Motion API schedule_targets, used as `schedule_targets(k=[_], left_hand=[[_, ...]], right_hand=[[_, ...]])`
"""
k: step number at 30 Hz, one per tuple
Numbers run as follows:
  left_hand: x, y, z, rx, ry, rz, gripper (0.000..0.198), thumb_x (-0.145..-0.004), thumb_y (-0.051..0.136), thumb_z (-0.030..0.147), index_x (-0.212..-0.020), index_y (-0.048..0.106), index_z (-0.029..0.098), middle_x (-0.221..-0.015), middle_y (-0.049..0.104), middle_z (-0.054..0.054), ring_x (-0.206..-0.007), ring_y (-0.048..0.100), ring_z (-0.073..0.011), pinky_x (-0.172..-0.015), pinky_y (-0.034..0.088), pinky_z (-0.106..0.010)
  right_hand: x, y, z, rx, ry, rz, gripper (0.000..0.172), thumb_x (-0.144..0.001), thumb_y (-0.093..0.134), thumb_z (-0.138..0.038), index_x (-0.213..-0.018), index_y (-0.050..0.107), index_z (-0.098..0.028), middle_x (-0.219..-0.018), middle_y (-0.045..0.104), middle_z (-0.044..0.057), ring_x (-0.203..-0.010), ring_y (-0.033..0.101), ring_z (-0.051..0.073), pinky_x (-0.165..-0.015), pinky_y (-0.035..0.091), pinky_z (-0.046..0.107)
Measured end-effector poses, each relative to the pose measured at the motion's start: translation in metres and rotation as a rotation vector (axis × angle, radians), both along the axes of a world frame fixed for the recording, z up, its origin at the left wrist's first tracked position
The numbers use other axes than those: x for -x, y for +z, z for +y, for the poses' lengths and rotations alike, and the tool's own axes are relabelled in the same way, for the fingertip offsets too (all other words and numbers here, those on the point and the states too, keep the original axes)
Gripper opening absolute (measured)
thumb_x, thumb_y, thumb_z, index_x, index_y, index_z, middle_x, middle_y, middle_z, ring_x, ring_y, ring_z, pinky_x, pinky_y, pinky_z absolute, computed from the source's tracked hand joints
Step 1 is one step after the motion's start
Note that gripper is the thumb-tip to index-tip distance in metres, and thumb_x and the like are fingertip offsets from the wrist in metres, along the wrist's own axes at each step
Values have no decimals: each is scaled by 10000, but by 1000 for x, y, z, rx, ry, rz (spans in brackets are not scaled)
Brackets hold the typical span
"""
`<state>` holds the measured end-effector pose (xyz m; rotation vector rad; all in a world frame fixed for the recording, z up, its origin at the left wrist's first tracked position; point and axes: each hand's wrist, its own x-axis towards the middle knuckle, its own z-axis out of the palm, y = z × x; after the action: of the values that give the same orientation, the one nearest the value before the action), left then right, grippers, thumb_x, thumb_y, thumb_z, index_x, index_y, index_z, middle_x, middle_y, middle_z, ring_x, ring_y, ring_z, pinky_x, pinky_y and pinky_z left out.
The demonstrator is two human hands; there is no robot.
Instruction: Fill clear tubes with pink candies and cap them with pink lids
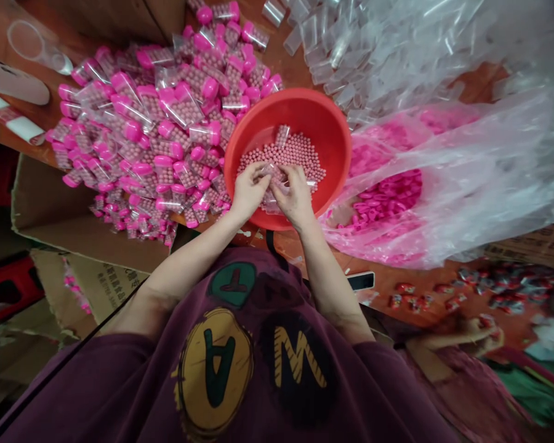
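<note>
Both hands are over a red plastic basin [335, 141] that holds many small pink beads [302, 151]. My left hand [250, 189] is closed, its fingertips pinching the left side of a small clear plastic tube [273, 172]. From the other side, my right hand [296, 195] grips the same tube, thumb and fingers bent around it. What is inside the tube is hard to make out. Among the beads, a bead-filled clear tube [282, 135] leans near the far side. Other clear plastic lies under my hands, partly hidden.
Left of the basin is a large pile of bead-filled tubes with pink caps [166, 135], spilling over a cardboard box [74, 215]. Empty clear tubes [341, 67] lie at the back right. A plastic bag holds pink caps [388, 197]. A phone [361, 281] and a co-worker's arm [447, 344] are at right.
</note>
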<state>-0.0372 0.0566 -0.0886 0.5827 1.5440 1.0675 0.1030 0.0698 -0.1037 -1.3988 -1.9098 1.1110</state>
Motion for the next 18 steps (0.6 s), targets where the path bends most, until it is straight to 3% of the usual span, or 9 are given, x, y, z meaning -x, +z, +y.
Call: schedule_targets(k=[4,7,9,11,13,18], left_hand=[[0,4,1,147,61,-200,298,-918,586,60,-1184,629,187,-948,730,-15,-787,709,-117,-778,591,-261],[2,14,0,225,-3,-263,260,-927,561,78,-1156,580,201,-821,678,29,-657,663,-100,-669,571,-241],[5,20,-1,270,-141,-224,266,-911,511,60,-1130,541,208,-712,613,64,-573,624,-102,-576,524,-223],[7,25,-2,270,-359,-149,326,-857,497,22,-1121,520,211,-643,556,100,-474,543,-90,-487,426,-202],[9,28,-3,244,-535,-111,393,-775,533,-20,-1093,498,209,-633,549,123,-439,477,-63,-470,352,-186],[10,25,1,293,-673,-225,511,-690,561,-9,-1131,436,216,-603,565,150,-454,451,-59,-523,334,-189]], right_hand=[[-13,-1,-6,101,-43,110,460,-1008,624,-503,-1389,617,-245,-1239,689,115,-1052,684,261,-997,619,498],[-30,9,-9,115,69,122,394,-1059,519,-417,-1402,636,-261,-1307,696,112,-1167,685,262,-1076,598,508],[-41,16,-12,92,195,65,410,-1056,510,-354,-1436,632,-262,-1383,677,123,-1296,648,284,-1157,555,548],[-48,20,-16,53,323,15,471,-1034,529,-298,-1499,590,-258,-1503,619,138,-1427,579,309,-1231,495,591],[-51,18,-20,12,422,-17,522,-1031,507,-249,-1552,540,-242,-1606,546,152,-1521,509,314,-1276,453,605],[-51,11,-27,-25,515,-113,484,-1059,463,-232,-1536,539,-198,-1498,602,190,-1432,585,325,-1192,537,590]])
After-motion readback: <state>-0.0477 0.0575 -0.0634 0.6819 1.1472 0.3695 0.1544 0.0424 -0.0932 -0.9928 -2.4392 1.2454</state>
